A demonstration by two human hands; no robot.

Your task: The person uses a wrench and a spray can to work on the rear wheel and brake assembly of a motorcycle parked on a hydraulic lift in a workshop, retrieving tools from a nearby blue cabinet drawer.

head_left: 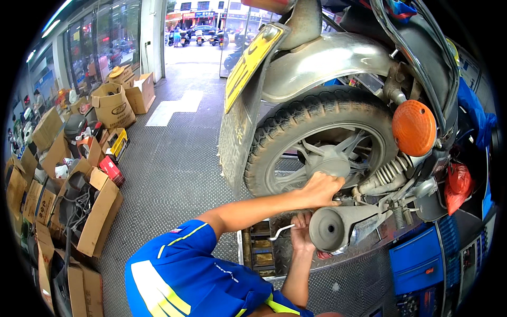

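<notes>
My left hand [322,187] reaches across to the lower rear wheel [285,111] of a motorbike, below the hub [327,161], with bent fingers closed on something I cannot make out. My right hand [302,235] comes up from below, just left of the round end of the grey exhaust [323,230], its fingers curled around something hidden. A pale bent metal rod [281,230] lies beside it. Above are the silver mudguard [327,55], yellow plate [248,66] and orange indicator [414,128]. A shock absorber [391,171] runs right of the hub.
Cardboard boxes [97,211] with parts line the left side. A textured metal floor [158,158] leads to an open doorway with scooters [185,38] outside. Blue tool cabinets [414,264] stand lower right, with a red bag [458,185] above. A framed slot [261,248] lies under the bike.
</notes>
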